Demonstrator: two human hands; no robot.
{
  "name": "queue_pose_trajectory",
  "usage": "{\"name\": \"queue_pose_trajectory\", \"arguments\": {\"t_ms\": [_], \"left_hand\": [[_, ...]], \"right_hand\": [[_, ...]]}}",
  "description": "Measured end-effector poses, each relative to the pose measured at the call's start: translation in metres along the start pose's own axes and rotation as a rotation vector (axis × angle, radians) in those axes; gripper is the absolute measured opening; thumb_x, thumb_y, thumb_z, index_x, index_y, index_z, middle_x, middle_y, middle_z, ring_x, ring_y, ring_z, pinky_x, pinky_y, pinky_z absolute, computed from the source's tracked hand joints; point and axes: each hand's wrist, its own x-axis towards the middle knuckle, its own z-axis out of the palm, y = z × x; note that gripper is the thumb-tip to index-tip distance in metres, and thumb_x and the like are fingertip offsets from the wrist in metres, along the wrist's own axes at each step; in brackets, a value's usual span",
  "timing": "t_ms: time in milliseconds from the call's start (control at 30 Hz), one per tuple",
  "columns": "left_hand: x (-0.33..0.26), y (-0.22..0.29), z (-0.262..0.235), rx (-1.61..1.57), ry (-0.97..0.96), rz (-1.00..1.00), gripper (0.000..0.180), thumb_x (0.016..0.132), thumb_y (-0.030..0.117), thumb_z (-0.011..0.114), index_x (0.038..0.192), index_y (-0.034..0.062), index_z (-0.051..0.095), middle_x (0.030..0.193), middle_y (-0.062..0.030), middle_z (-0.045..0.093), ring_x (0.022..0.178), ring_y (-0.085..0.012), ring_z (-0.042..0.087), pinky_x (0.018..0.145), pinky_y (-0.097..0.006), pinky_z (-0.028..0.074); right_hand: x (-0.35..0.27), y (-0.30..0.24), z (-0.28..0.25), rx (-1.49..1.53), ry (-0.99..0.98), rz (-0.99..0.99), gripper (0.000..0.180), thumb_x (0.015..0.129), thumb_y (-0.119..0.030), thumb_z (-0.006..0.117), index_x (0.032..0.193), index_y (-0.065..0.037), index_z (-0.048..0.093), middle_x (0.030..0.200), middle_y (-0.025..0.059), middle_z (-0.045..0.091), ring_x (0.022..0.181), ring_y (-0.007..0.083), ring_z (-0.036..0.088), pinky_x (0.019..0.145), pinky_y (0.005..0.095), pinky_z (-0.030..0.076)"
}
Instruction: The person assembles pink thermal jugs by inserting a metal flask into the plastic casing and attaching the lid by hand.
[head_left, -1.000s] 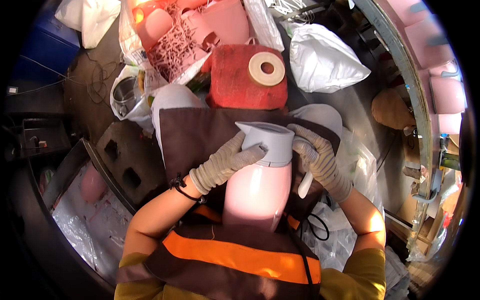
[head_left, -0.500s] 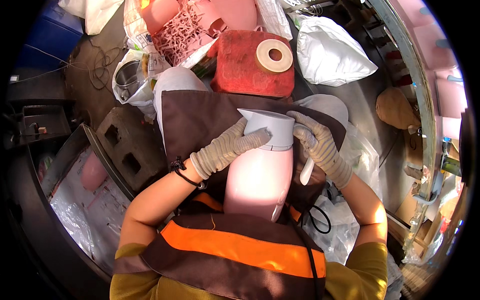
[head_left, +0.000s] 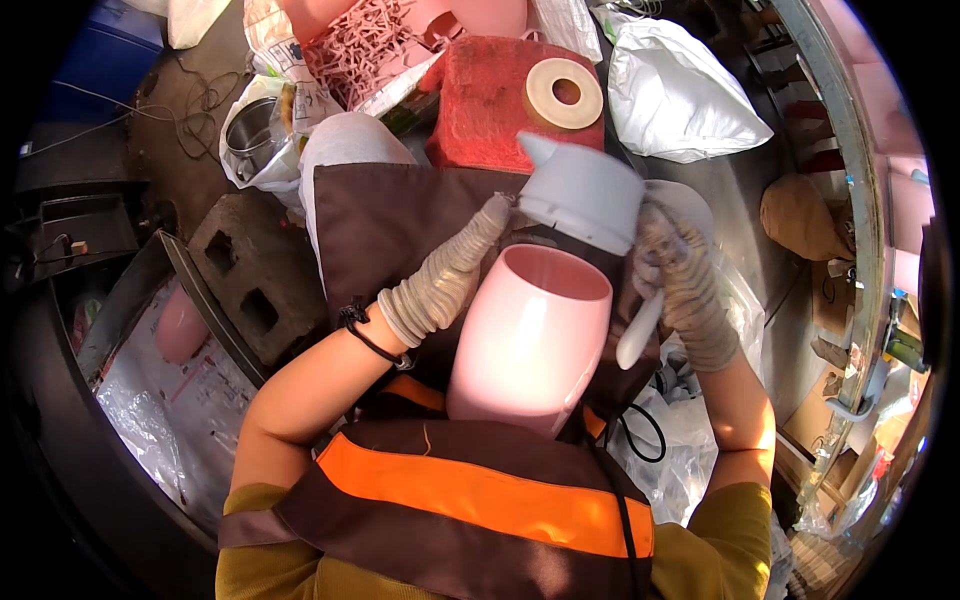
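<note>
At nine o'clock a pink jug (head_left: 183, 325) lies in a dark tray, well apart from the work, with a grey concrete block (head_left: 255, 275) just beside the tray's edge. Nearer the middle, the left hand (head_left: 455, 265), in a knitted glove, reaches up to the grey lid (head_left: 583, 195); its fingers are hidden behind the lid's edge, so I cannot tell whether they are gripping it or only steadying it. The lid sits lifted and tilted above the open mouth of the pink flask body (head_left: 530, 340), which rests on the brown apron (head_left: 400, 215) at the centre. At three o'clock of the flask, the right hand (head_left: 685, 290), also gloved, is closed around the lid's far side and a white handle (head_left: 640, 330) hanging below it. At twelve o'clock a red block (head_left: 490, 100) carries a roll of tape (head_left: 565, 92); a white bag (head_left: 680, 90) lies at one o'clock.

The step in hand looks like pairing lid and flask; the next move would call for lining the lid squarely over the rim.
</note>
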Motion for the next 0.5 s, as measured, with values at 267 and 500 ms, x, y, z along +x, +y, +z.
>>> {"name": "queue_pose_trajectory", "arguments": {"t_ms": [267, 500], "left_hand": [[0.006, -0.008, -0.004, -0.031, 0.052, 0.039, 0.080, 0.093, 0.063, 0.048, 0.143, 0.0014, 0.040, 0.142, -0.0124, 0.049, 0.130, -0.0233, 0.047, 0.111, -0.039, 0.036], [0.006, -0.006, -0.004, -0.045, -0.076, 0.054, 0.067, 0.095, 0.053, 0.053, 0.141, 0.0034, 0.044, 0.139, -0.0114, 0.053, 0.128, -0.0226, 0.049, 0.111, -0.039, 0.037]], "right_hand": [[-0.007, -0.008, 0.004, -0.154, -0.061, 0.005, 0.038, 0.095, -0.026, 0.061, 0.125, -0.003, 0.060, 0.065, -0.0089, 0.050, 0.050, -0.0013, 0.037, 0.043, 0.0161, 0.028], [-0.002, 0.003, 0.003, -0.198, -0.049, -0.019, 0.040, 0.093, -0.024, 0.063, 0.126, -0.001, 0.059, 0.081, -0.0045, 0.064, 0.049, -0.0015, 0.038, 0.044, 0.0153, 0.029]]}}
